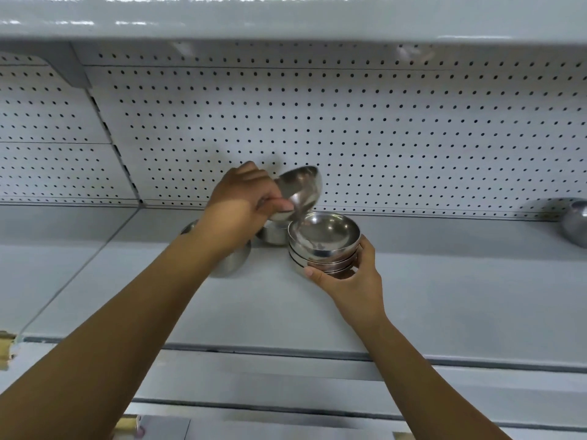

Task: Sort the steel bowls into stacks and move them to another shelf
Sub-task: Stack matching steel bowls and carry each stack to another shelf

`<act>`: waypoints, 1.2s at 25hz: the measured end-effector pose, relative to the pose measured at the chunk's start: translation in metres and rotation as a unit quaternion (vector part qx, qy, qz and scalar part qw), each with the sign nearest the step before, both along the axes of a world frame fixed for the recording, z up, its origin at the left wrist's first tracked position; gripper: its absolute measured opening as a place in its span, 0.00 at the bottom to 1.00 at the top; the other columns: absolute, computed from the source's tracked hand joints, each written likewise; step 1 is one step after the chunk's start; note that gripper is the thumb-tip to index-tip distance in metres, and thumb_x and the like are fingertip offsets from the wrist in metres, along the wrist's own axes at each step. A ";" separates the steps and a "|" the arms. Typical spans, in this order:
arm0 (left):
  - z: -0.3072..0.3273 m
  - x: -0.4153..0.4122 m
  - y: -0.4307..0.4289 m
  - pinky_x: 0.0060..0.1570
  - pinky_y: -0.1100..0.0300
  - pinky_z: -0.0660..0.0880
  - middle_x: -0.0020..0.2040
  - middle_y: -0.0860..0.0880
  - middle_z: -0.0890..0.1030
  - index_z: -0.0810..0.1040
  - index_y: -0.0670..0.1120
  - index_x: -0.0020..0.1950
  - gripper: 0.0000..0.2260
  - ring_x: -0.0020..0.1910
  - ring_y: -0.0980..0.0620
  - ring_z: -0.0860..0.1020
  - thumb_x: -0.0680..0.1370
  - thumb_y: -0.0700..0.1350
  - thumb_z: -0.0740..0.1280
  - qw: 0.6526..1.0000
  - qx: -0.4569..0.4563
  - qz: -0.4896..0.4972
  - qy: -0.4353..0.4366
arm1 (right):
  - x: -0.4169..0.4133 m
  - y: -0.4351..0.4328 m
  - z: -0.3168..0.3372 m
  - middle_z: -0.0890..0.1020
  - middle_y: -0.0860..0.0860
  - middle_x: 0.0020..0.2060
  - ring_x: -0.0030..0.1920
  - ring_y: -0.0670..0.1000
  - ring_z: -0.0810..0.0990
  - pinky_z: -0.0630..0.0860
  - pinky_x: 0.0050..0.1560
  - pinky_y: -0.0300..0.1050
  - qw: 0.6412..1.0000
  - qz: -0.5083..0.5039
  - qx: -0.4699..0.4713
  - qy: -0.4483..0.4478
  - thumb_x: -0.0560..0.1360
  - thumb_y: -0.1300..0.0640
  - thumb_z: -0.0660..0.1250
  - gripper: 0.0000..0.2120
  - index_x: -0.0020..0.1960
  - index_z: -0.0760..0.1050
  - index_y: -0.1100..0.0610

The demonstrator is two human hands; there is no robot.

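Note:
A stack of steel bowls [324, 242] stands on the grey shelf [444, 281], and my right hand [349, 277] grips its lower bowls from the front right. My left hand [244, 201] holds a single steel bowl [301, 188] tilted on its side, just above and left of the stack, its rim almost touching the top bowl. Behind that hand sits another steel bowl [274, 233]. A further bowl [235, 258] lies mostly hidden under my left forearm.
One more steel bowl [575, 222] lies on its side at the far right of the shelf. A white pegboard wall [381, 128] closes the back. Another shelf [286, 20] hangs overhead, and a lower shelf edge [286, 417] runs below.

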State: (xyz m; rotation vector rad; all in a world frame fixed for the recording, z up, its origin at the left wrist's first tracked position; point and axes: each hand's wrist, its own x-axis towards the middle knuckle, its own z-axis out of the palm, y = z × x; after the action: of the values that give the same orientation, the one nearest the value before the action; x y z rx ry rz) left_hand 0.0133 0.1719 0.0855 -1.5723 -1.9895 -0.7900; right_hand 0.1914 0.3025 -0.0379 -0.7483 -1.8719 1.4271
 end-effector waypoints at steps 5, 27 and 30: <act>-0.026 0.022 0.008 0.45 0.54 0.68 0.36 0.50 0.80 0.85 0.47 0.40 0.12 0.44 0.50 0.72 0.77 0.54 0.71 0.989 0.013 -0.092 0.119 | 0.002 0.001 0.000 0.79 0.37 0.61 0.60 0.39 0.79 0.76 0.59 0.36 1.000 0.007 0.011 -0.007 0.58 0.43 0.87 0.53 0.75 0.62 0.41; -0.056 0.027 -0.001 0.60 0.68 0.73 0.59 0.54 0.82 0.86 0.51 0.59 0.09 0.61 0.67 0.74 0.79 0.47 0.73 0.981 -0.032 -0.092 -0.170 | 0.004 0.005 -0.004 0.76 0.32 0.60 0.58 0.25 0.74 0.73 0.54 0.24 0.999 0.039 0.002 0.011 0.60 0.48 0.87 0.52 0.76 0.61 0.43; -0.051 0.035 -0.003 0.64 0.77 0.64 0.73 0.55 0.73 0.78 0.53 0.70 0.22 0.71 0.67 0.67 0.76 0.50 0.76 0.959 -0.029 -0.044 -0.278 | 0.003 0.007 -0.005 0.76 0.34 0.63 0.61 0.31 0.76 0.75 0.58 0.28 0.999 0.049 -0.008 0.016 0.60 0.47 0.87 0.53 0.77 0.60 0.43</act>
State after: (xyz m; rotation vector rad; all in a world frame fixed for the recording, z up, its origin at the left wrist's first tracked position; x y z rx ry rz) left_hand 0.0479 0.1688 0.0346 -1.6040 -2.3486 -1.3393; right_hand 0.1949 0.3093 -0.0428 -0.6454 -1.8962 1.5080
